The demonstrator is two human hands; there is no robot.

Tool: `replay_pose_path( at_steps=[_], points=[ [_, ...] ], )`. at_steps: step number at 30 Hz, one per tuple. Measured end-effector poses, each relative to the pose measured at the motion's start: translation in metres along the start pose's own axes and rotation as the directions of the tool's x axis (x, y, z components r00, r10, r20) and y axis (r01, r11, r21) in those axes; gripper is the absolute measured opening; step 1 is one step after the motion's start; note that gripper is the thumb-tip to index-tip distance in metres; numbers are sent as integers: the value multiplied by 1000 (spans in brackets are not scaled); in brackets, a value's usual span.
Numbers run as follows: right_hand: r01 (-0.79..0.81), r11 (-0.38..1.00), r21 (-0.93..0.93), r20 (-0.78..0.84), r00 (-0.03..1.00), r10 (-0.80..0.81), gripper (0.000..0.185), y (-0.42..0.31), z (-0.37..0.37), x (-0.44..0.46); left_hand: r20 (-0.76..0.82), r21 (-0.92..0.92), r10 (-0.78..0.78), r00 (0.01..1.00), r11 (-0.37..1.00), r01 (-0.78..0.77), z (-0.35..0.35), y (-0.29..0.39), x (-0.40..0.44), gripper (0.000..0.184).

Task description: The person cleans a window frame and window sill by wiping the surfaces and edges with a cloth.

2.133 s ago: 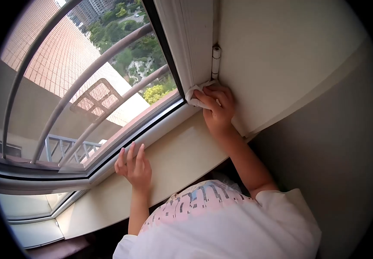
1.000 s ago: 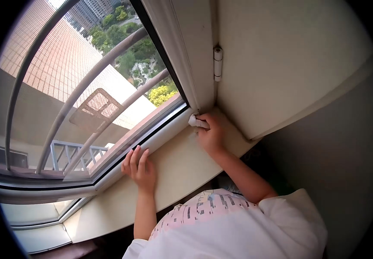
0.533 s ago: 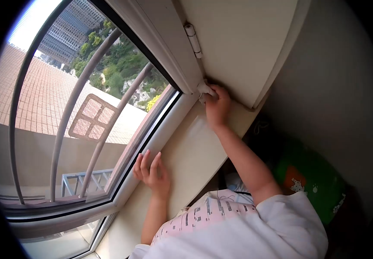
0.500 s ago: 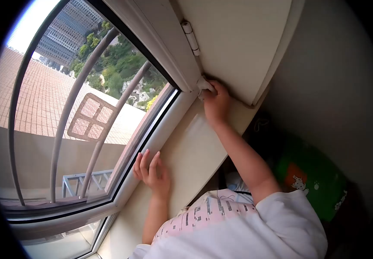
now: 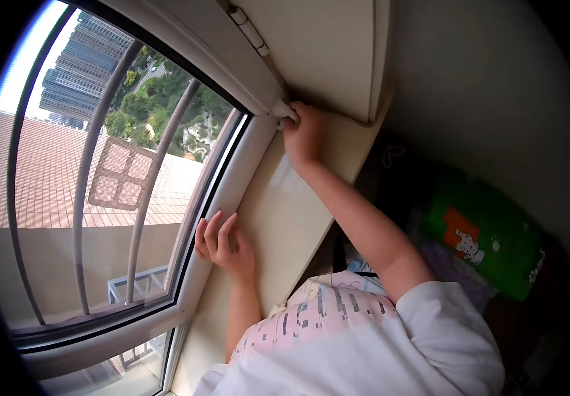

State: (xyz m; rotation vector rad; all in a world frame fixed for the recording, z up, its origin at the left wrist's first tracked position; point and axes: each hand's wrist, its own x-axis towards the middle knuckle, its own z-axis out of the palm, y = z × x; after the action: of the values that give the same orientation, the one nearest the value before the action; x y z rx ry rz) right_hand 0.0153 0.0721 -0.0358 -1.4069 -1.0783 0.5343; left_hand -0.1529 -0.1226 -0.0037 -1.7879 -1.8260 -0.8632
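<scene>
My right hand [image 5: 307,132] reaches into the corner where the window frame meets the sill and the wooden panel. Its fingers are closed on a small crumpled white cloth [image 5: 285,111], pressed against the frame's corner; it could be a tissue, and most of it is hidden. Lower down, my left hand [image 5: 227,247] rests beside the white window frame [image 5: 231,177], with its fingertips at the edge and its fingers apart and loosely bent. Nothing shows in that hand. Under both arms runs the cream window sill [image 5: 282,208].
A hinged cream panel [image 5: 318,53] stands right of the frame, with a metal hinge [image 5: 249,31]. Behind the glass are curved bars [image 5: 86,178] and a tiled roof [image 5: 41,171]. A green printed bag or cloth [image 5: 489,228] lies below, to the right.
The view has shifted, moving the window and panel up and left in the picture. My right hand stays at the corner with the cloth; my left hand remains by the frame.
</scene>
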Motion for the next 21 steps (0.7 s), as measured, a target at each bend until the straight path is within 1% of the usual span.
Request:
replay_pose_path(
  at_steps=[2,3,5,6,8,9,10,12,13,14,16,17,18,20,21],
  points=[
    [25,989,145,69,997,-36,23,-10,-2,-35,-1,11,-4,1000,1000,4,-1,2,-2,23],
    [16,989,145,76,997,-27,23,-15,-9,-48,9,9,-13,1000,1000,13,-2,5,1,22],
    [39,991,130,207,976,-65,24,-29,-21,-61,9,7,-14,1000,1000,14,-2,5,1,21],
    [39,991,131,209,976,-67,24,-28,-20,-56,7,9,-16,1000,1000,16,-2,4,0,21],
    [-57,990,131,82,996,46,25,-16,-9,-27,13,8,-6,1000,1000,5,-2,2,-1,21],
    [-36,996,78,34,999,33,23,-5,-3,-12,13,12,-6,1000,1000,6,-3,2,-1,21],
    [-38,996,79,37,999,35,23,-1,-1,-4,18,-1,-12,1000,1000,12,-4,3,0,22],
    [44,999,-2,-11,999,-44,22,2,0,5,22,-14,-19,1000,1000,19,-4,3,-1,22],
    [74,996,39,27,997,-75,23,0,-6,-2,18,-13,-20,1000,1000,20,-4,3,-1,22],
    [79,996,40,31,996,-81,23,-4,-8,-14,11,-13,-22,1000,1000,22,-3,3,-1,22],
    [119,978,169,80,988,-134,20,-4,-5,-35,10,-8,-22,1000,1000,22,-3,4,-1,22],
    [105,980,169,36,993,-113,20,2,0,-32,8,-5,-17,1000,1000,17,-4,4,-1,22],
    [103,980,169,37,993,-111,20,3,1,-22,10,-5,-17,1000,1000,17,-4,4,-1,22],
    [-74,986,152,18,997,72,19,5,2,6,5,0,-6,1000,1000,6,-4,4,-1,23],
    [-40,991,130,-24,999,44,18,4,1,15,4,6,-8,1000,1000,8,-4,4,-1,23]
  ],
)
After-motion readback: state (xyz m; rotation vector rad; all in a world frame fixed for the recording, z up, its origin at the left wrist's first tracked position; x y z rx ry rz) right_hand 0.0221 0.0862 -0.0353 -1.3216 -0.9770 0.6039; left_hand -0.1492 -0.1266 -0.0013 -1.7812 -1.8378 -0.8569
